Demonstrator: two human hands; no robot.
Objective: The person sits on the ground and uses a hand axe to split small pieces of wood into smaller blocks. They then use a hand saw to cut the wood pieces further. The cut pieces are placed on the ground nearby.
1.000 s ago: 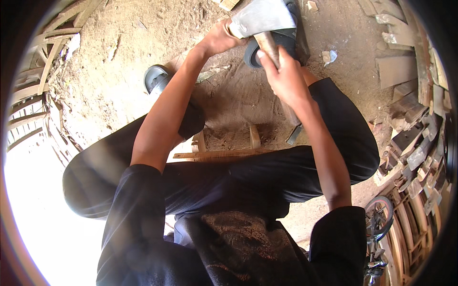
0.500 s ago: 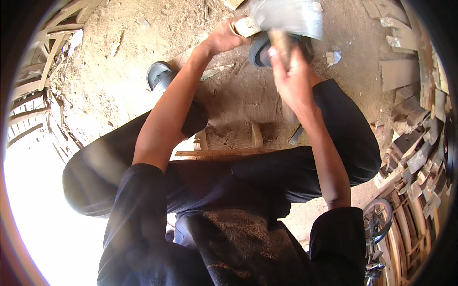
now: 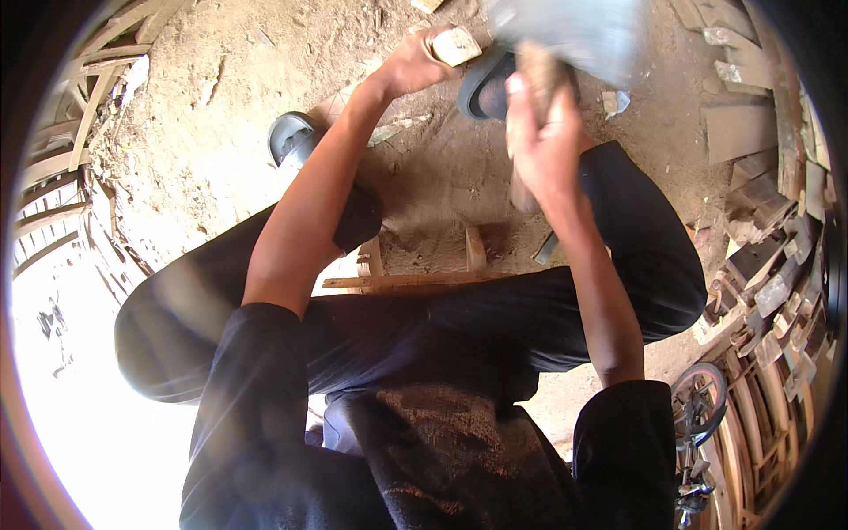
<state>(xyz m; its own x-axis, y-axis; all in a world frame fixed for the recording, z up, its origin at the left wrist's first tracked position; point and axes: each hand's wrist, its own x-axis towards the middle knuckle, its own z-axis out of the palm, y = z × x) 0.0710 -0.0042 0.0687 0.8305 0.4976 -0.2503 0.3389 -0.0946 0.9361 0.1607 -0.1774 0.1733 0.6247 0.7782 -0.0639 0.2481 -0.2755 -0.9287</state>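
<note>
My left hand (image 3: 415,64) is closed round a pale block-ended piece of wood (image 3: 456,46), its cut end facing up; the rest of its length is hidden. To the right, my right hand (image 3: 548,141) grips the wooden handle (image 3: 541,75) of a hatchet-like tool. Its broad grey blade (image 3: 574,26) is smeared by motion and partly beyond the upper edge. The blade is up and to the right of the wood, with a gap between them. Below the right fist, the handle's butt end shows.
Sandalled feet (image 3: 484,88) rest on the dirt floor near the wood. A low wooden bench (image 3: 415,282) is under my legs. Stacked timber offcuts (image 3: 768,265) line the right, with a bicycle wheel (image 3: 700,397) lower down. Wooden slats (image 3: 62,159) stand at the left.
My right hand has swung the tool slightly to the right, its blade moving away from the wood. The left hand keeps its hold almost in place.
</note>
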